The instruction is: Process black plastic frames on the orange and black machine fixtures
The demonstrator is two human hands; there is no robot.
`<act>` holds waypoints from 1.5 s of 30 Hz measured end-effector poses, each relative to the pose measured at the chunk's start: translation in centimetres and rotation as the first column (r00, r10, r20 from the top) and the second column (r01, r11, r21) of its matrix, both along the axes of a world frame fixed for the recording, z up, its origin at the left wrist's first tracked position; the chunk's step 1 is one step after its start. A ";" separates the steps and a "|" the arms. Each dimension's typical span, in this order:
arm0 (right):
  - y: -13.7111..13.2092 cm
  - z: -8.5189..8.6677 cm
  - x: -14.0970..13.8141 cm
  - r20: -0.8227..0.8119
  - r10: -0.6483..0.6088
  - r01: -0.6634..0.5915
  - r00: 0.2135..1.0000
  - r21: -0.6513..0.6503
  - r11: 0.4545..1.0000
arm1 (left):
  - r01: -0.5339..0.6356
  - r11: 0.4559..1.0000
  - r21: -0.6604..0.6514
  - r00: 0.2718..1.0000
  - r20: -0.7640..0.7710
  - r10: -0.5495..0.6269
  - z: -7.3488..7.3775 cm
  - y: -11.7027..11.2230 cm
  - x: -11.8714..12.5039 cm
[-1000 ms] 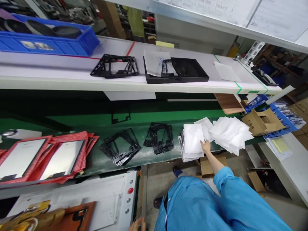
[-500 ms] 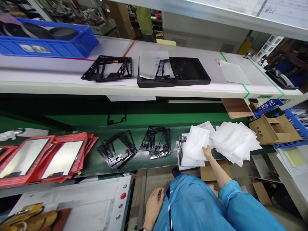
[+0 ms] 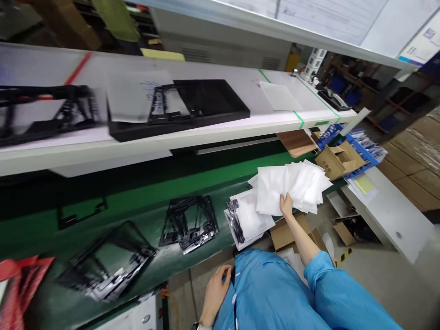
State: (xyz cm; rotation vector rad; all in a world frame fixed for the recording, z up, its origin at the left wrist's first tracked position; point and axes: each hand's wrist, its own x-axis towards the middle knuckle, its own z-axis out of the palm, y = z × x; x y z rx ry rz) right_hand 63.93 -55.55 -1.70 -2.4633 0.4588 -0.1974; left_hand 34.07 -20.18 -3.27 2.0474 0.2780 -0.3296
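The right hand [image 3: 286, 205] pinches a white sheet [image 3: 270, 195] by its lower corner, holding it over the near edge of the green belt [image 3: 206, 183]. The sheet sits between a flat stack [image 3: 252, 220] and a loose pile [image 3: 309, 183], overlapping the pile. The left hand [image 3: 216, 293] rests curled against the blue coat [image 3: 271, 293]; I cannot tell whether it grips the cloth.

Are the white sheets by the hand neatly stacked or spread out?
Spread out: the white sheets fan out with staggered, overlapping edges; the right hand grips the front one's lower edge.
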 end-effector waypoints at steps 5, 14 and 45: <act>-8.2 4.2 3.5 0.079 -0.313 0.317 0.947 -0.057 0.947 | 0.036 0.999 0.005 0.997 -0.074 -0.036 -1.2 0.7 -1.4; -12.0 6.3 5.8 0.163 -0.371 0.398 0.914 -0.195 0.896 | 0.030 0.998 0.051 0.986 -0.164 -0.022 -1.5 0.7 -3.4; 7.4 -3.1 -1.9 -0.147 0.418 -0.336 0.897 0.387 0.859 | -0.095 0.995 -0.009 0.989 -0.114 0.093 2.1 -0.4 0.6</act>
